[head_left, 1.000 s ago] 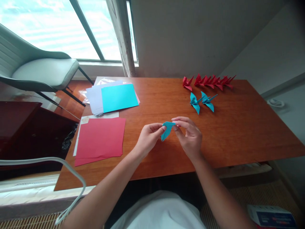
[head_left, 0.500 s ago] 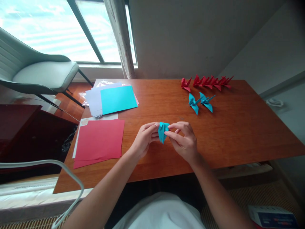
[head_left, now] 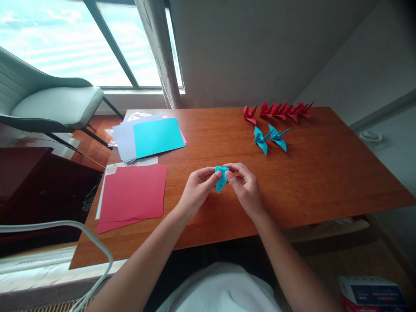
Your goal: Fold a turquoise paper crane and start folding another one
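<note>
A small folded piece of blue paper [head_left: 221, 178] is held just above the wooden table [head_left: 318, 173], near its front middle. My left hand [head_left: 196, 190] pinches its left side with thumb and fingers closed. My right hand [head_left: 245, 187] pinches its right side, fingers curled over the top. Two finished blue paper cranes [head_left: 269, 138] lie further back and to the right. Behind them stands a row of several red paper cranes [head_left: 279, 110].
A stack of red paper sheets [head_left: 131, 195] lies at the left front of the table. A blue sheet [head_left: 156, 136] tops a pile of pale sheets behind it. A grey chair [head_left: 48, 99] stands by the window at far left. A box [head_left: 373, 294] is on the floor at lower right.
The blue paper has gone from a wider flat flap to a narrower, tighter fold between my fingers. Both hands have drawn closer together and slightly left.
</note>
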Motion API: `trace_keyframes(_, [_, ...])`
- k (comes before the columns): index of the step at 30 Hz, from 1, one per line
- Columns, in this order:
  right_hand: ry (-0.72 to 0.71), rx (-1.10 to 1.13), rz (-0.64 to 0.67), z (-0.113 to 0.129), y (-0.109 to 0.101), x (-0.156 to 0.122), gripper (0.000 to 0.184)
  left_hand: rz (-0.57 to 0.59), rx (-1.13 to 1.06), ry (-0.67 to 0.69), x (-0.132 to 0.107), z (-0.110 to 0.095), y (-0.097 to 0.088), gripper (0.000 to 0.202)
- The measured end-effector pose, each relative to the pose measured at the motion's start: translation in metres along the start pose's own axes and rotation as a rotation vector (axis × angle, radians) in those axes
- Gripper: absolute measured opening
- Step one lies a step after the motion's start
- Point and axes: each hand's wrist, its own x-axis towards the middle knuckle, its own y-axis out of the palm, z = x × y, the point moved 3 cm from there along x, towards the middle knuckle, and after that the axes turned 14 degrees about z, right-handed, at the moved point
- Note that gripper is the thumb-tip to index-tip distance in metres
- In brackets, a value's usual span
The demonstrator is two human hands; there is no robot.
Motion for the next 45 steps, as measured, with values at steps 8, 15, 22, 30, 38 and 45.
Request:
trace_keyframes(8, [0.029, 0.097, -0.016, -0.0067, -0.0039, 0.0006, 0.021, -0.029, 0.138, 0.083, -0.001, -0.0018, 0.0044, 0.036])
trace_keyframes(15, [0.074, 0.187, 0.076, -0.0081, -0.0037, -0.0018, 0.022, -0.08, 0.196, 0.159, -0.0012, -0.0015, -0.002, 0.03])
trace_keyframes(22, [0.102, 0.159, 0.048, -0.0106, -0.0009, -0.0035, 0.024, -0.109, 0.194, 0.153, 0.0017, 0.003, -0.0035, 0.029])
trace_keyframes(30, [0.096, 0.085, 0.055, -0.0089, -0.0011, -0.0043, 0.025, -0.112, 0.191, 0.115, 0.0009, 0.0022, -0.0039, 0.027])
trace_keyframes(38, [0.1, 0.023, 0.083, -0.0082, -0.0023, -0.004, 0.03, -0.077, 0.141, 0.062, 0.001, 0.0005, -0.0034, 0.028])
trace_keyframes(45, [0.058, -0.03, 0.101, -0.0065, -0.0031, -0.0048, 0.025, -0.08, 0.091, 0.032, 0.0016, 0.0031, -0.0046, 0.029])
